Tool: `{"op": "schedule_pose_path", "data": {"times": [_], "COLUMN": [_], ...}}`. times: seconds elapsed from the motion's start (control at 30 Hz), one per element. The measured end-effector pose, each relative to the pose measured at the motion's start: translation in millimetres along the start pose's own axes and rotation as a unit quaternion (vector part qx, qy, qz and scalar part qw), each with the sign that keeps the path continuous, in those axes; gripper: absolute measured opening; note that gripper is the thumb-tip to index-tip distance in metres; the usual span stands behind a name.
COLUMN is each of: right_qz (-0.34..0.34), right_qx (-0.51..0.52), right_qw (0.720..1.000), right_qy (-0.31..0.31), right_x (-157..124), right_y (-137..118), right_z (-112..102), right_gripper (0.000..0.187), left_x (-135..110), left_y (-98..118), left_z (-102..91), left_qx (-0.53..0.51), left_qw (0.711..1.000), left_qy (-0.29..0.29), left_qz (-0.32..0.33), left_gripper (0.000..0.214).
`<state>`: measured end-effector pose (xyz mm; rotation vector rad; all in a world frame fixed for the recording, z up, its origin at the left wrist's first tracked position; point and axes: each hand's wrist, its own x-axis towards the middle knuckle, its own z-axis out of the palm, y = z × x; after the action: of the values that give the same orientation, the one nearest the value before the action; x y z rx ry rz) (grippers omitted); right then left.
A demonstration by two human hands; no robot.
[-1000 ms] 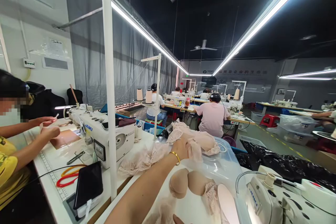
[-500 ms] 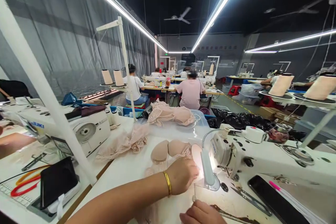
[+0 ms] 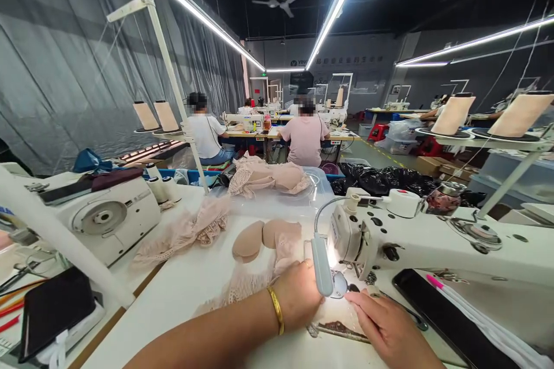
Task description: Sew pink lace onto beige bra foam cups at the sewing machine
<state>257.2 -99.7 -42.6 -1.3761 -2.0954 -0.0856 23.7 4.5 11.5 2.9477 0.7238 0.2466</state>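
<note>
My left hand [image 3: 298, 294], with a gold bracelet at its wrist, is closed on pale pink lace fabric [image 3: 288, 248] left of the sewing machine's needle area. The grey lamp [image 3: 322, 265] partly covers its fingertips. Beige bra cups [image 3: 249, 242] lie joined to the lace on the white table. My right hand [image 3: 385, 323] reaches over the machine bed, fingers stretched toward the round metal plate [image 3: 340, 285]. Nothing shows in it. Partly hidden behind this hand are metal thread snips [image 3: 419, 320].
The white sewing machine [image 3: 411, 242] stands at the right, a black phone [image 3: 437, 305] before it. More lace bra pieces lie on a clear plastic box lid [image 3: 320, 196] and on the table's left. A second machine [image 3: 108, 213] stands left. Co-workers sit ahead.
My right hand has moved forward and right, from the table's front edge to beside the needle area. My left hand stays by the machine, with the lace shifted. The view has turned slightly right.
</note>
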Motion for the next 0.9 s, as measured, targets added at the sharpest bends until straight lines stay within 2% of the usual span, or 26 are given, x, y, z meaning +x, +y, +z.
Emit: {"op": "schedule_pose_path", "data": {"times": [0.07,0.2,0.4,0.6,0.8,0.9], "right_qz": [0.017,0.010,0.011,0.002,0.011,0.024], "right_qx": [-0.003,-0.014,-0.014,-0.017,-0.005,-0.003], "right_qw": [1.000,1.000,0.999,1.000,0.999,0.999], "right_qy": [-0.011,-0.023,-0.032,-0.026,-0.036,-0.035], "right_x": [-1.2,-1.1,-3.0,-5.2,-2.8,-2.8], "right_y": [1.7,2.8,3.6,2.3,0.3,-0.1], "right_z": [-1.5,-1.9,-1.5,-1.7,-2.0,-0.8], "right_gripper": [0.024,0.025,0.025,0.022,0.022,0.024], "left_x": [0.3,4.4,4.8,6.8,-0.6,-8.5], "left_y": [5.8,8.3,6.9,9.2,6.0,9.4], "left_z": [-1.3,-1.1,-0.1,-14.2,-6.8,-1.8], "left_qx": [-0.003,-0.006,-0.025,-0.012,-0.015,0.006], "left_qw": [1.000,1.000,0.999,0.999,0.998,0.999], "left_qy": [-0.003,-0.012,0.012,-0.030,0.043,0.030], "left_qz": [-0.011,0.015,0.024,0.007,-0.034,0.009], "left_gripper": [0.011,0.006,0.007,0.012,0.018,0.006]}}
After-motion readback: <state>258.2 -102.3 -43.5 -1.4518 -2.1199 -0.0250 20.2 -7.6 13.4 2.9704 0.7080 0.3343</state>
